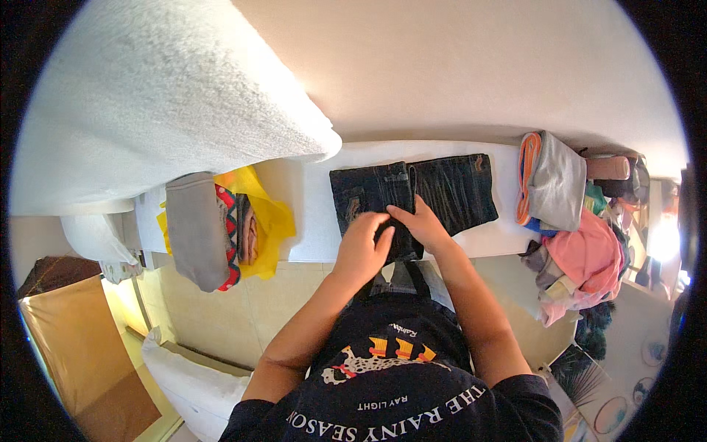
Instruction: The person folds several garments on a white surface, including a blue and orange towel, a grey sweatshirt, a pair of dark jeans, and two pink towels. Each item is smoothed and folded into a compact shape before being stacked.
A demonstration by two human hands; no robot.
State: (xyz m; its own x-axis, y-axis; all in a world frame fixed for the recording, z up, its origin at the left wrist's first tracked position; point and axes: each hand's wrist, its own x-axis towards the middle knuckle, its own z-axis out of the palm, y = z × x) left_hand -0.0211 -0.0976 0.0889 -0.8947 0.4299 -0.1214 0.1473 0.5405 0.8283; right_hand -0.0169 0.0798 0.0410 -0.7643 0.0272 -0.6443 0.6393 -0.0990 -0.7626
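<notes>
Before me a pair of dark denim jeans (pixel 453 190) lies folded on a white tabletop (pixel 309 221), one part lapped over the other along an upright edge near the middle. At that edge my right hand (pixel 424 225) has its thumb on top of the denim and its forefinger by the fold, with the cloth between them. Just left of it, my left hand (pixel 362 246) is over the lower part of the jeans, fingers curled and thumb apart. Whether its fingertips grip any cloth is hidden.
Left, a folded grey garment (pixel 193 232) and other cloths sit by a yellow bag (pixel 279 221). Right are a folded silver-grey cloth (pixel 558 182), a pink garment (pixel 585 248) and a pink cylindrical object (pixel 607 167). A large white fleecy surface (pixel 182 99) overhangs the back left.
</notes>
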